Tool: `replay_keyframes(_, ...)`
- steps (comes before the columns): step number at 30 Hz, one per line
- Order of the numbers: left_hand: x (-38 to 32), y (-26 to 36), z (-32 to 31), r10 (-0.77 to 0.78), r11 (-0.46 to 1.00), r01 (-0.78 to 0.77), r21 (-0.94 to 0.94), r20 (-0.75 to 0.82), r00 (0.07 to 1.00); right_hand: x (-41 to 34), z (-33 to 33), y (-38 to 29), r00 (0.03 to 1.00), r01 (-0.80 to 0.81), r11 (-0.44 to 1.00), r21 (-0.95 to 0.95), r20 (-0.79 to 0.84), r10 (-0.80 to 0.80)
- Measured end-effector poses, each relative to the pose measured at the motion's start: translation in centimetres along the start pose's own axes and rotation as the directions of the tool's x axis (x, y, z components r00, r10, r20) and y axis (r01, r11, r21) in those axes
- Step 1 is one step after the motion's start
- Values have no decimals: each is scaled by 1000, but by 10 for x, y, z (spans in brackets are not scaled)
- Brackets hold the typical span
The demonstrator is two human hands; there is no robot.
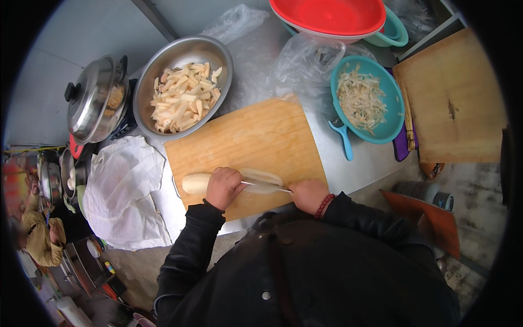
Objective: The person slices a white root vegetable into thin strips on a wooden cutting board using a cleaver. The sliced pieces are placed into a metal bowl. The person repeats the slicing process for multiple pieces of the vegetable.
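On the wooden cutting board (245,131), my right hand (310,196) holds the handle end of a knife (265,186), seen nearly edge-on. My left hand (224,187) has its fingers at the far end of the blade and lies over the end of a peeled, pale root vegetable (196,183). Long pale pieces (261,175) lie along the blade, between my hands. Whether my left fingers grip the blade or the vegetable is hard to tell. A steel bowl (143,106) behind the board holds cut pale sticks (184,98).
A teal basin (399,118) with peelings stands at the right, beside a blue peeler (345,141). Left are a white cloth (122,192) and a lidded steel pot (92,98). Clear plastic bags (302,65) and a red basin (331,16) lie behind. Another person (41,233) is far left.
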State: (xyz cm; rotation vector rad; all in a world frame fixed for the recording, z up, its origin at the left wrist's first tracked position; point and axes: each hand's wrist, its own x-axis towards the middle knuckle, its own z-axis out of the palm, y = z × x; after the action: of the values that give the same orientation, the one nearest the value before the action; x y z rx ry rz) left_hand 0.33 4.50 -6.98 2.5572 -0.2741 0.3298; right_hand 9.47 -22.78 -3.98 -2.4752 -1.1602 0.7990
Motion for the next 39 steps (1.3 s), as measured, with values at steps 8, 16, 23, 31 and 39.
replay_keyframes(8, -9, 30, -22, -38, 998, 40, 52, -36, 999, -21, -6, -2, 994, 79, 997, 15, -71, -77)
replay_keyframes(16, -25, 30, -15, -85, 995, 86, 44, -24, 996, -16, 0, -6, 994, 110, 994, -25, -2, -110)
replay_keyframes(23, -32, 18, -8, -28, 1000, 28, 0, -59, 998, -13, 3, -7, 989, 144, 986, -88, -25, -147)
replay_keyframes(31, -35, 5, 6, -9, 1000, 7, -29, -64, 998, -7, 5, -11, 997, 64, 996, -61, 56, -61)
replay_keyframes(39, -36, 2, 5, 15, 999, -18, -49, -62, 998, -5, 2, -18, 994, 23, 995, -96, 111, -12)
